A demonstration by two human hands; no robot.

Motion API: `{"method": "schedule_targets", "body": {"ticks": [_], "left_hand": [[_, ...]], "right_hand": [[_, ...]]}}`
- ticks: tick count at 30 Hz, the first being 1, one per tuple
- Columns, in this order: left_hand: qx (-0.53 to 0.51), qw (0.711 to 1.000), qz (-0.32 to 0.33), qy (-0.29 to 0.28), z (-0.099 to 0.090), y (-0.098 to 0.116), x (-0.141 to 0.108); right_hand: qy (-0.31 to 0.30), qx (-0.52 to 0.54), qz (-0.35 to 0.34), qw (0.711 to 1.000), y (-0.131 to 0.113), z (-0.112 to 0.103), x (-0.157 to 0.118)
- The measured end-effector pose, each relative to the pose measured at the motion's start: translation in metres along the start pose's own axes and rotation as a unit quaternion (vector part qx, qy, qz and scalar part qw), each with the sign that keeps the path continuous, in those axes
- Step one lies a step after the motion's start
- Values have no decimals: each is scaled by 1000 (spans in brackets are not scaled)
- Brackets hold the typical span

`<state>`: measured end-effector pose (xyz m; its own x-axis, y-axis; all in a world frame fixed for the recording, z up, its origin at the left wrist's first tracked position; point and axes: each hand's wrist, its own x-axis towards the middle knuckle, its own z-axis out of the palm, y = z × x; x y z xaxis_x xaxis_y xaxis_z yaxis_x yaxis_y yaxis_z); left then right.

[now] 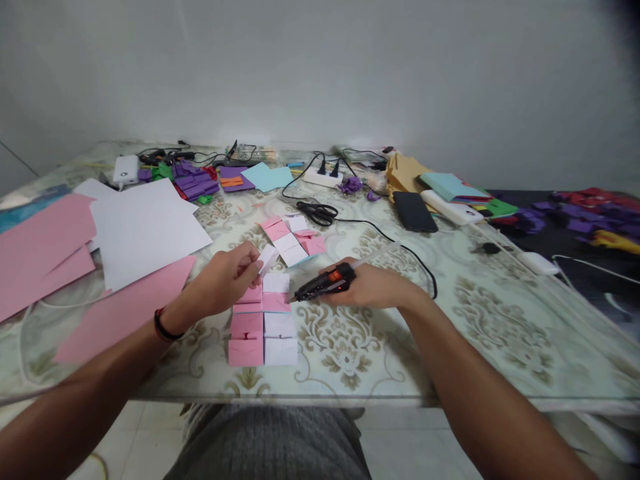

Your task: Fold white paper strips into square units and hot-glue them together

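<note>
My left hand (240, 270) pinches a small white folded paper (269, 258) above the upper left of a block of pink and white folded papers (263, 340). In my right hand (357, 287) is a black and orange glue gun (327, 282), its tip pointing left at the block's right edge, beside a pink piece. A clear glue stick juts from the gun's back. Just behind the hands lies a second pink and white folded-paper group (291, 241), turned at an angle, with a light blue edge showing beneath it.
White sheets (150, 230) and pink sheets (45, 247) lie at the left. Scissors (317, 212), a power strip (323, 177) and its black cord are behind. A dark phone (415, 211), a white power bank (453, 208) and coloured papers sit back right. Purple scraps (193, 180) lie back left.
</note>
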<state>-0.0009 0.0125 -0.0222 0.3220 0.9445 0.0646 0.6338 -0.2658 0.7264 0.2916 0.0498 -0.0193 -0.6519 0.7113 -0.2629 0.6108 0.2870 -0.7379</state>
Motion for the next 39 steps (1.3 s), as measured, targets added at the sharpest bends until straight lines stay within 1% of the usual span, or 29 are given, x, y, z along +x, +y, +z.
{"method": "schedule_targets", "body": {"ticks": [4, 8, 12, 16, 26, 39], "left_hand": [[5, 1000, 5, 2, 0, 1, 0], [6, 1000, 4, 1, -1, 2, 0], [9, 1000, 5, 0, -1, 2, -1], [13, 1000, 9, -2, 0, 1, -1], [13, 1000, 12, -3, 0, 2, -1], [6, 1000, 18, -5, 1, -1, -1]], "right_hand": [[32, 11, -39, 999, -1, 5, 3], [41, 28, -73, 996, -4, 15, 8], [57, 37, -62, 996, -9, 25, 13], [73, 32, -57, 995, -12, 30, 15], [90, 17, -46, 995, -8, 37, 19], [76, 14, -30, 997, -12, 37, 17]]}}
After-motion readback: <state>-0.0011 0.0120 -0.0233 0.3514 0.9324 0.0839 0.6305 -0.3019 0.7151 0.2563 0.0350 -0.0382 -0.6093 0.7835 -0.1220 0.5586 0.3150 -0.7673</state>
